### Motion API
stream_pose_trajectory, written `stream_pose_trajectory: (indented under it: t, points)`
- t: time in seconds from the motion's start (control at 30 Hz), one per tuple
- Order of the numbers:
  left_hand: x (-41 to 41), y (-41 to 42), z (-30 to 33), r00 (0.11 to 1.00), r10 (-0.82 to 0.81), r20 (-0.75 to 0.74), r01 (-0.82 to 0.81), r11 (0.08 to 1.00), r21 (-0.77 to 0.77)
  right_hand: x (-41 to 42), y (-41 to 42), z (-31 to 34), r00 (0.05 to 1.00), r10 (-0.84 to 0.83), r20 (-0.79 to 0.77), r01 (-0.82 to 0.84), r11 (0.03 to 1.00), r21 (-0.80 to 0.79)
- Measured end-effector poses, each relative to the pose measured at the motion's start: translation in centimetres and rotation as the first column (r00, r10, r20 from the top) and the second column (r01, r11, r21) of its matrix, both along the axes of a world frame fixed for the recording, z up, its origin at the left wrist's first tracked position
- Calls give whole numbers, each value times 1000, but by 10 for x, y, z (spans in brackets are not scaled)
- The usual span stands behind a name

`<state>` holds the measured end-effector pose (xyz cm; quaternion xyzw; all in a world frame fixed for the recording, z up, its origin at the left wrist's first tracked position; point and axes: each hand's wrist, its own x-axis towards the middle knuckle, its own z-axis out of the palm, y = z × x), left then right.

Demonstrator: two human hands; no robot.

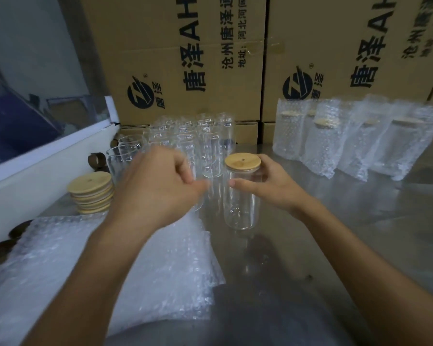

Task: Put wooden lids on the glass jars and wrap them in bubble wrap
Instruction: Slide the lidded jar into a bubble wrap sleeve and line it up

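One lidded jar (241, 198) stands upright on the steel table (335, 233), centre of view, wooden lid (242, 161) seated flat on its mouth. A small dark hole shows in the lid top.

Right hand (273, 186) at 3 o'clock of the jar, grasping it: thumb across the near glass, fingers round the far side just under the lid.

Left hand (158, 188) at 9 o'clock of the jar, motion-blurred, fingers curled in. Cannot tell whether it grips anything; it overlaps the bare jars behind it.

Bare jars (198, 141): a cluster at 11 o'clock of the lidded jar, unlidded, too overlapped and blurred for a sure count; more than ten.

Lid stack (90, 193): one pile at 9 o'clock, far left of the left hand, roughly seven or eight lids.

Wrapped jars (348, 138): row at 1–2 o'clock, about five or six, each lidded inside bubble wrap, standing.

Bubble-wrap pile (90, 270): flat at 7 o'clock, under the left forearm.

Cartons (185, 58): two large ones behind, turned sideways, with smaller boxes beneath. Print reads "唐泽", "AH", "沧州唐泽", "地址:河北河间", with a round dark logo and ® mark.

Dark rings (95, 161) at the left table edge, about three.
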<state>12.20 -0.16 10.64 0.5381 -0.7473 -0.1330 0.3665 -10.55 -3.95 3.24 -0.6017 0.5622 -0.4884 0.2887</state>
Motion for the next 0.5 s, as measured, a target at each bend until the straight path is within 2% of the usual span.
stream_pose_trajectory:
  t: [0.1,0.23,0.4,0.5]
  points:
    - [20,-19,-15,966,62,250,-101,984,147,0,1,1,1000,4,4,-4,1000,10]
    - [27,-32,-38,904,20,426,-164,939,303,-1,1,1,1000,13,8,-13,1000,16]
    - [27,-35,-45,862,-31,507,-183,912,368,-3,-2,-3,1000,10,-14,-10,1000,-8]
    - [25,-36,-46,849,-39,528,-179,917,356,-5,-4,-7,999,5,-47,-6,1000,-25]
